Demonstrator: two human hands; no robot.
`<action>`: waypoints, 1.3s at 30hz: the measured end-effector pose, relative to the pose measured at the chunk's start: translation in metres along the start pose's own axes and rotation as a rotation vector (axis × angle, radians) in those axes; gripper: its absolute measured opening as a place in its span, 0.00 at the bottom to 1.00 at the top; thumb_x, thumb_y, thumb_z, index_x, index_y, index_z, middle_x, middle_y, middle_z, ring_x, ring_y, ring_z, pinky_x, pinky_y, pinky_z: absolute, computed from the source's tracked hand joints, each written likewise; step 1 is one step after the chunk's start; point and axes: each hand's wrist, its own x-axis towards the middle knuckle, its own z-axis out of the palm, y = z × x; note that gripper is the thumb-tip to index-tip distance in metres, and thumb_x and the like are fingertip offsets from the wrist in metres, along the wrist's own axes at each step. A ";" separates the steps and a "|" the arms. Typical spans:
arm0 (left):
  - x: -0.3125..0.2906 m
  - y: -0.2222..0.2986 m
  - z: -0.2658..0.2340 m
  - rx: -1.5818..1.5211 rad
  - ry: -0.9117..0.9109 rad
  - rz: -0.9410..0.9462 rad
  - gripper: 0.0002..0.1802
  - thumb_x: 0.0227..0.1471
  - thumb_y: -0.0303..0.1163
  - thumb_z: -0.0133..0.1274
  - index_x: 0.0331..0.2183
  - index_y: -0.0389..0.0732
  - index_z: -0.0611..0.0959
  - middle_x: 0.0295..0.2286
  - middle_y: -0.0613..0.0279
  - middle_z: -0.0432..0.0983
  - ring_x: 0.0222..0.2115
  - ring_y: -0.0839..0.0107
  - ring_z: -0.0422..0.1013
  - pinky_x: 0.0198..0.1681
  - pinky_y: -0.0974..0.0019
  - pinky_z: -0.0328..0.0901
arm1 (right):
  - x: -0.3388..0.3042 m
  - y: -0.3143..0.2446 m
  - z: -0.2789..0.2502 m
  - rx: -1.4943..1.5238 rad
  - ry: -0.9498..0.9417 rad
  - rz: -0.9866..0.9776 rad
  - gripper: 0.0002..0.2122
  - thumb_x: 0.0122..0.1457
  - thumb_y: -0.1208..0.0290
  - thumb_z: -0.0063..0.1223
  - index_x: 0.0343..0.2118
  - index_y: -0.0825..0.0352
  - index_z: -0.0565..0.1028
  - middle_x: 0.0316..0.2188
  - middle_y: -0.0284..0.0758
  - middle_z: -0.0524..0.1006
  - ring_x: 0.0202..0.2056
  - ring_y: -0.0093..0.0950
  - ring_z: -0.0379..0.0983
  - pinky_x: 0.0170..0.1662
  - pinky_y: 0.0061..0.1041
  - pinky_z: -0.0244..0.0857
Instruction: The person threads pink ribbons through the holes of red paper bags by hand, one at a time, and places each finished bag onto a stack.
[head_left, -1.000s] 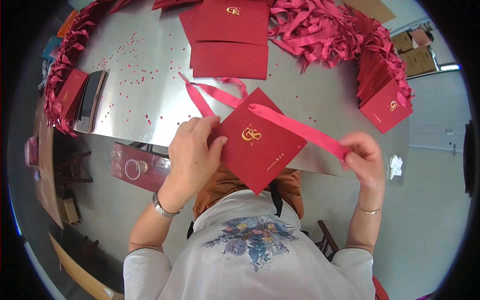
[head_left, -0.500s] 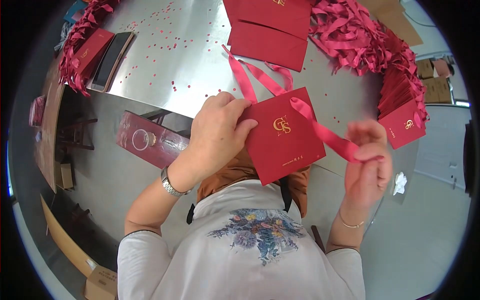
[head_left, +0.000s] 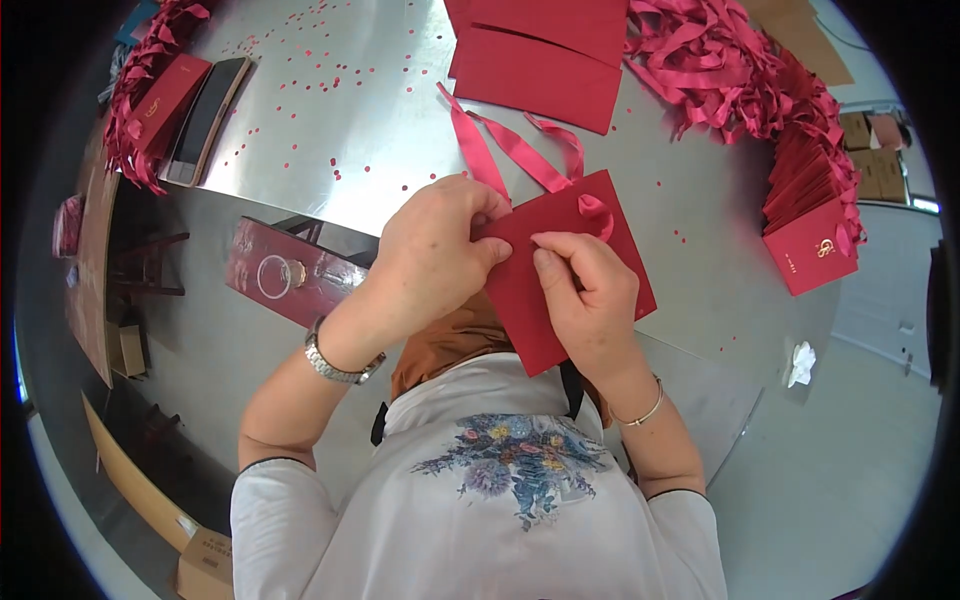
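A small red paper bag (head_left: 628, 275) with pink ribbon is held in front of me, just off the near edge of the metal table. My left hand (head_left: 437, 240) is closed on the bag's upper left edge, thumb on its front face. My right hand (head_left: 590, 295) pinches with thumb and forefinger over the bag's front, close to the left thumb. A pink ribbon (head_left: 597, 214) comes out near the bag's upper right and runs behind the right hand's fingers; its end is mostly hidden there. More pink ribbon (head_left: 525, 155) trails beyond the bag onto the table.
Flat red bags (head_left: 540, 80) lie stacked beyond the bag. A pile of ribboned red bags (head_left: 810, 245) curves along the right. At left, a phone (head_left: 208, 122) lies beside more bags. Red confetti dots (head_left: 335, 165) dot the table. A plastic cup (head_left: 278, 276) stands on a bench.
My right hand has swung left from the bag's right side to its front, carrying the ribbon end. The ribbon, stretched out to the right before, is now a short loop. My left hand keeps its grip.
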 end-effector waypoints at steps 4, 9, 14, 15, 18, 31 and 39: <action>0.006 0.005 -0.007 0.040 -0.115 -0.065 0.12 0.40 0.26 0.62 0.32 0.36 0.81 0.31 0.52 0.76 0.36 0.53 0.73 0.39 0.57 0.68 | 0.001 -0.001 0.006 -0.084 -0.002 -0.015 0.04 0.52 0.79 0.58 0.32 0.70 0.76 0.25 0.39 0.77 0.26 0.36 0.75 0.29 0.30 0.69; 0.003 -0.004 -0.004 0.090 -0.100 0.079 0.11 0.39 0.20 0.61 0.29 0.34 0.76 0.29 0.55 0.72 0.31 0.60 0.70 0.35 0.62 0.66 | 0.000 -0.002 0.012 -0.162 0.054 -0.075 0.04 0.50 0.78 0.60 0.29 0.68 0.76 0.24 0.38 0.76 0.24 0.36 0.75 0.26 0.31 0.68; 0.002 -0.009 -0.003 0.092 -0.064 0.133 0.09 0.40 0.19 0.59 0.28 0.34 0.76 0.30 0.55 0.73 0.32 0.58 0.70 0.36 0.62 0.66 | 0.001 -0.001 0.016 -0.270 0.026 -0.124 0.04 0.51 0.77 0.59 0.28 0.66 0.74 0.23 0.38 0.76 0.23 0.36 0.74 0.26 0.32 0.68; 0.003 -0.009 -0.004 0.080 -0.070 0.130 0.09 0.41 0.19 0.58 0.28 0.34 0.76 0.29 0.55 0.73 0.32 0.58 0.70 0.36 0.62 0.65 | 0.002 -0.001 0.016 -0.303 0.014 -0.125 0.04 0.51 0.76 0.59 0.28 0.66 0.74 0.23 0.38 0.75 0.23 0.36 0.74 0.26 0.32 0.68; 0.003 -0.009 -0.005 0.071 -0.080 0.103 0.08 0.42 0.19 0.57 0.29 0.34 0.76 0.30 0.55 0.73 0.33 0.58 0.71 0.37 0.62 0.66 | 0.003 0.002 0.018 -0.319 0.016 -0.175 0.04 0.52 0.76 0.58 0.28 0.66 0.73 0.22 0.37 0.74 0.23 0.37 0.73 0.26 0.33 0.68; 0.005 0.000 -0.002 0.080 -0.028 0.041 0.06 0.43 0.22 0.52 0.27 0.31 0.81 0.31 0.46 0.76 0.36 0.49 0.72 0.41 0.54 0.67 | 0.028 -0.015 0.010 -0.508 -0.165 -0.149 0.05 0.52 0.75 0.55 0.24 0.67 0.71 0.19 0.38 0.74 0.19 0.38 0.73 0.23 0.33 0.69; 0.014 0.003 0.005 0.020 0.053 0.099 0.04 0.43 0.22 0.53 0.25 0.31 0.81 0.29 0.42 0.76 0.34 0.46 0.73 0.40 0.51 0.67 | 0.036 -0.020 0.011 -0.896 -0.267 -0.462 0.04 0.44 0.77 0.55 0.21 0.66 0.70 0.17 0.37 0.72 0.20 0.34 0.75 0.21 0.29 0.70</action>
